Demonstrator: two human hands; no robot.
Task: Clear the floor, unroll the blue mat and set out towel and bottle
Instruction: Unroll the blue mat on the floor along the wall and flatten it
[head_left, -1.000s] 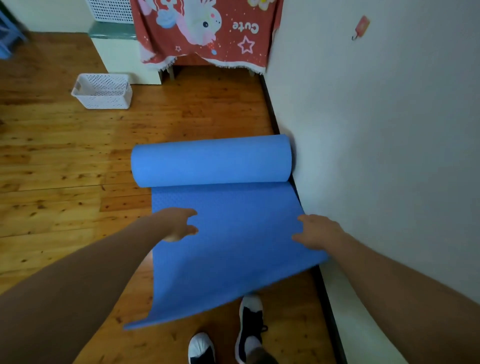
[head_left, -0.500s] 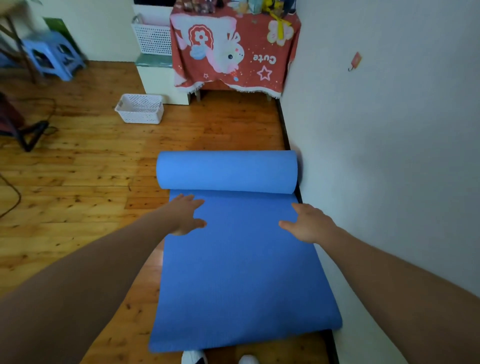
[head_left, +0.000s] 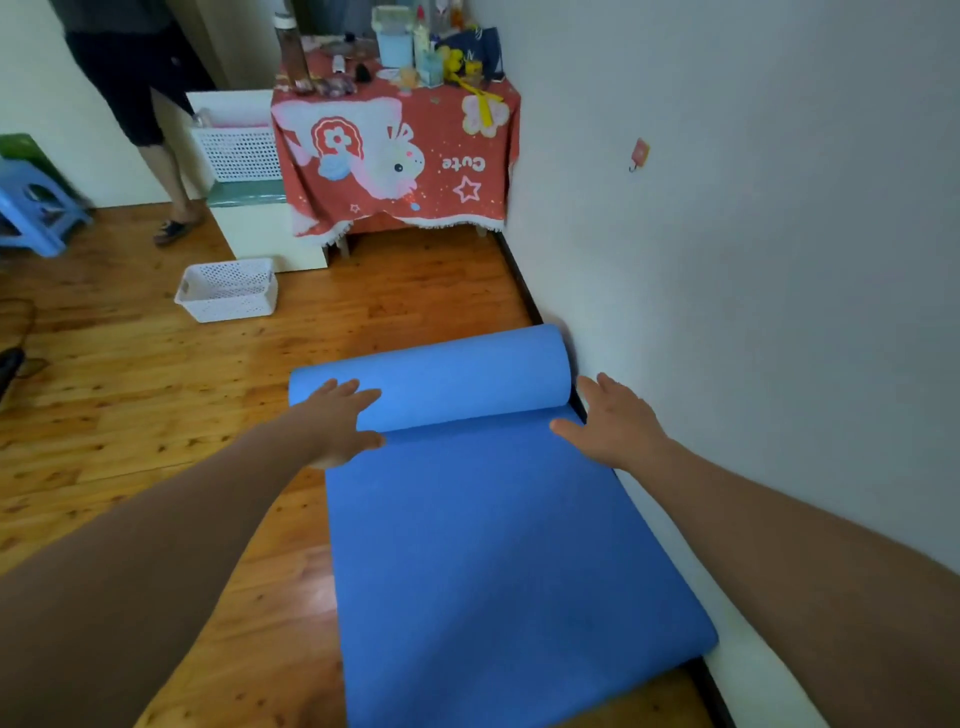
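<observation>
The blue mat (head_left: 483, 545) lies partly unrolled on the wooden floor along the right wall, its flat part stretching toward me. The rolled part (head_left: 452, 374) sits at the far end. My left hand (head_left: 337, 415) presses flat on the left end of the roll with straight fingers. My right hand (head_left: 613, 421) rests with spread fingers at the roll's right end, next to the wall. A bottle (head_left: 292, 47) stands on the table at the back. I see no towel.
A white basket (head_left: 228, 290) sits on the floor beyond the roll to the left. A table with a red cloth (head_left: 395, 161) stands against the far wall. Another person's legs (head_left: 156, 130) and a blue stool (head_left: 31, 208) are at the back left.
Both hands moved forward from the flat part onto the roll. The roll went farther away and more mat lies flat. The view tilted up, showing the table top and a person.
</observation>
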